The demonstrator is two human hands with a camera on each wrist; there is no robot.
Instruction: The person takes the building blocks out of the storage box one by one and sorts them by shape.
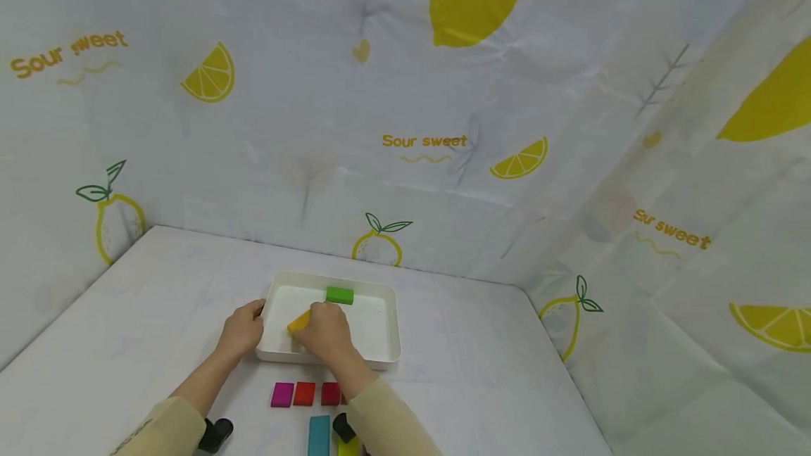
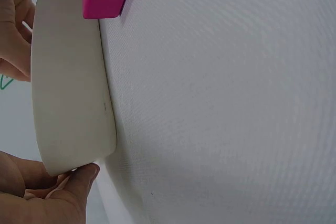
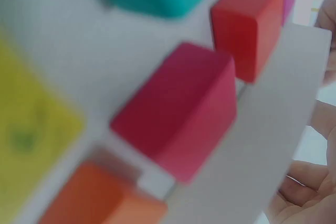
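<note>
A white rectangular tray [image 1: 374, 363] lies on the table. My left hand [image 1: 243, 329] holds its left side; in the left wrist view, the thumb and fingers of that hand [image 2: 50, 195] are at the tray's corner. Over the inside of the tray, my right hand [image 1: 327, 333] grips an orange-yellow block [image 1: 298, 321], which is partly covered by the fingers. Behind that hand, a green block [image 1: 340, 295] rests near the tray's far wall. The right wrist view shows part of the right hand [image 3: 310, 182], but not the block it holds.
In front of the tray are a magenta block [image 1: 282, 395], an orange-red block [image 1: 305, 394] and a crimson block [image 1: 331, 394]. An orange block [image 3: 100, 198] sits beside them. Nearer me lie a teal block [image 1: 319, 435] and a yellow block [image 1: 348, 447]. A lemon-printed cloth [image 1: 304, 125] hangs behind.
</note>
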